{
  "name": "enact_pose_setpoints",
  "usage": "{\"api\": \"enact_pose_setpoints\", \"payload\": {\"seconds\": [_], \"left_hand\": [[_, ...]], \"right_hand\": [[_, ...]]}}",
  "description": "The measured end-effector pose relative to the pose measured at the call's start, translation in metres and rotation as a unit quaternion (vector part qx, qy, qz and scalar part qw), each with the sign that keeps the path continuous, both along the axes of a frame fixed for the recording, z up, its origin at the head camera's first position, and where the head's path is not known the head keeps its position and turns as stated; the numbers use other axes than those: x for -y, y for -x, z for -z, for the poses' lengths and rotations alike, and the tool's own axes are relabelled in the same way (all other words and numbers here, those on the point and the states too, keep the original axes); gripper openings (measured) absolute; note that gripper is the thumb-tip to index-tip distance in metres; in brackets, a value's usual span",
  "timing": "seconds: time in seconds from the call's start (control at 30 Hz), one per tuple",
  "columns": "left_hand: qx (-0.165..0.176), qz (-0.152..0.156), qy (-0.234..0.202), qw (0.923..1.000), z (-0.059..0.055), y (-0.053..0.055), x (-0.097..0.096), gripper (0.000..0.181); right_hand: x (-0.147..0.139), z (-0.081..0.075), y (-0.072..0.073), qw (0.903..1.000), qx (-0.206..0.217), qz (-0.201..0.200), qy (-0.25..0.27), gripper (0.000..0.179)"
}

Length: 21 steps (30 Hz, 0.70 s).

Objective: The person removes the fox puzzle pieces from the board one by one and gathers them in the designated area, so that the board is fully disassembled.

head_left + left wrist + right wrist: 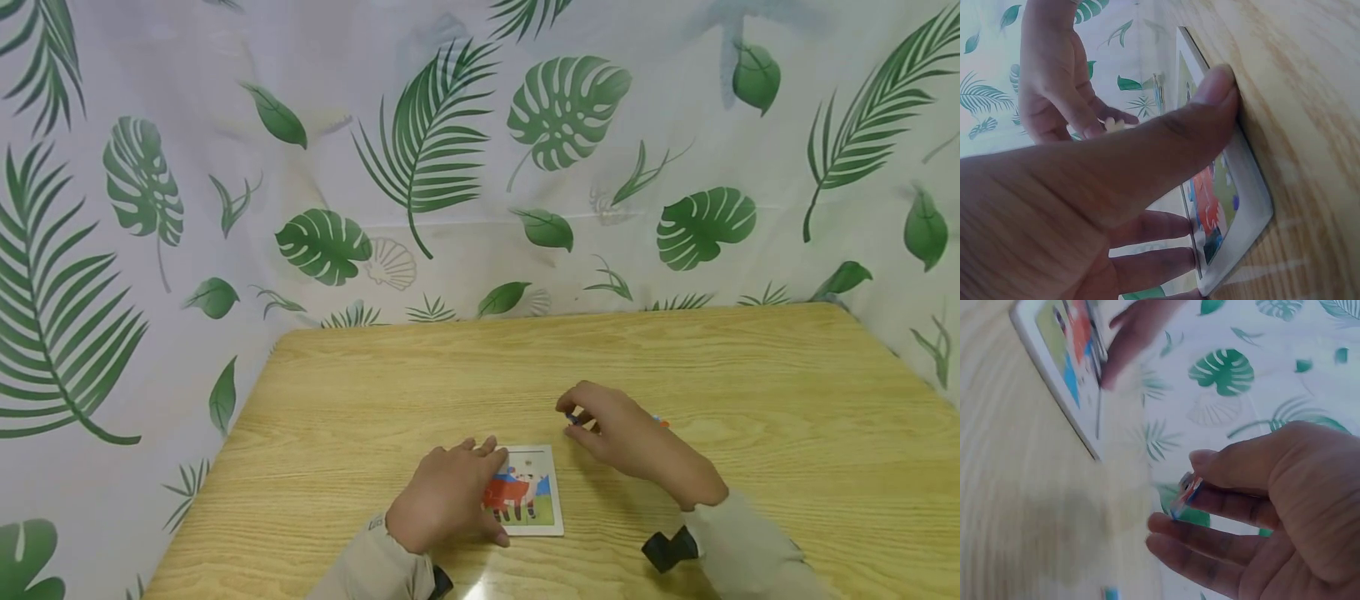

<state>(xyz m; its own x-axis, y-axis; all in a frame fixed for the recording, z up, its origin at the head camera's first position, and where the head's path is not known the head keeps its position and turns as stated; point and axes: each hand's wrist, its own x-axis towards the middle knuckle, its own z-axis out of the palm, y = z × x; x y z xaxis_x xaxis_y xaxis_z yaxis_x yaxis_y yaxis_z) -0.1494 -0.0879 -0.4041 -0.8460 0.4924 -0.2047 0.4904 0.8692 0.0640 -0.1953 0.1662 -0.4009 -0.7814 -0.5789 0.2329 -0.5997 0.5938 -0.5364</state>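
A small square picture puzzle (543,528) with a white border lies flat on the table; it pictures a red animal on grass. My left hand (450,492) rests over its left side, fingers spread and fairly straight, with the thumb (1217,87) across the border. Part of the picture is hidden under that hand. Just right of the board and above the table, my right hand (618,429) pinches a small puzzle piece (1186,492) between thumb and fingers. Red, blue and white show on the piece. The other right fingers are extended loosely.
More small colored pieces (662,422) lie on the wooden table (360,383) beyond the right forearm, partly hidden by it. A leaf-printed cloth (465,167) hangs behind and to the left of the table. Black straps (670,550) show at the wrists.
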Motion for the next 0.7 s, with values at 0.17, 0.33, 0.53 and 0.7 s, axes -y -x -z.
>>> {"api": "enact_pose_setpoints", "payload": {"seconds": [0.17, 0.33, 0.53, 0.7], "left_hand": [[0.004, -0.001, -0.004, 1.0, 0.001, 0.0, 0.001, 0.103], [0.001, -0.002, -0.007, 1.0, 0.0, 0.0, 0.001, 0.101], [0.002, 0.0, -0.005, 1.0, 0.0, 0.0, 0.001, 0.102], [0.0, 0.002, -0.004, 1.0, 0.002, 0.0, 0.0, 0.102]], "right_hand": [[-0.024, -0.006, 0.0, 0.9995, -0.019, 0.024, 0.011, 0.028], [-0.049, -0.004, 0.002, 0.9988, -0.033, 0.035, 0.013, 0.024], [-0.074, -0.001, 0.006, 0.997, -0.035, 0.066, -0.016, 0.02], [-0.09, 0.002, 0.006, 0.9913, 0.006, 0.114, -0.064, 0.02]]}}
